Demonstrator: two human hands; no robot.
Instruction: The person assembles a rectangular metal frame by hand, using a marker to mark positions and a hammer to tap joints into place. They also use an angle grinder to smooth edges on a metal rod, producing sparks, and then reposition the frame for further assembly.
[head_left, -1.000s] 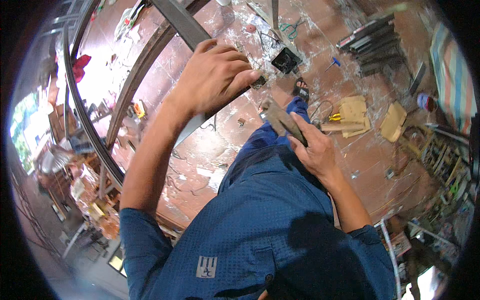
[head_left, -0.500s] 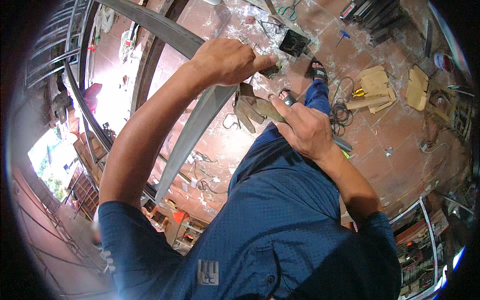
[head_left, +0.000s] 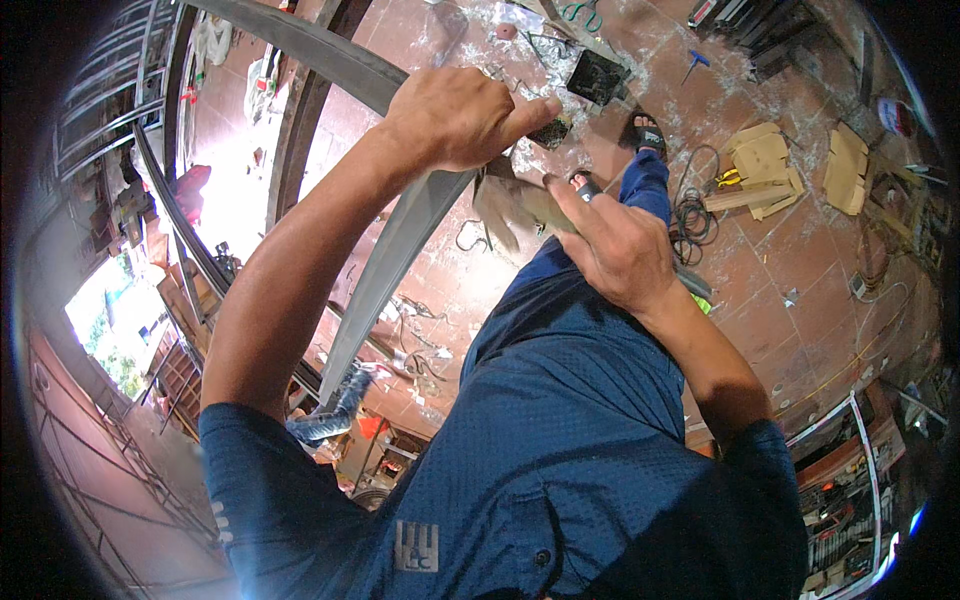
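A long grey metal bar (head_left: 385, 275) runs from the upper left, under my left hand and down toward my left side. My left hand (head_left: 455, 118) is closed over it, thumb pointing right. Just below that thumb shows a dark, speckled, rough-looking piece (head_left: 549, 133); I cannot tell whether it is held. My right hand (head_left: 625, 255) is closed on a greyish-brown, flat, flexible strip with loose flaps (head_left: 510, 203). This strip stretches left toward the bar just below my left hand. Its flaps are smeared by motion, and its exact kind cannot be told.
On the tiled floor lie a black square tray (head_left: 596, 78), a blue-handled tool (head_left: 694, 64), cardboard pieces (head_left: 763, 158) and a coiled cable (head_left: 695, 215). Dark metal frames (head_left: 300, 130) stand at the left. Another person's jeans-clad leg (head_left: 340, 410) shows at the lower left.
The strip's flaps have shifted and blurred; my right hand has moved slightly right and down. My left hand stays on the bar. A jeans-clad leg has come into view at lower left.
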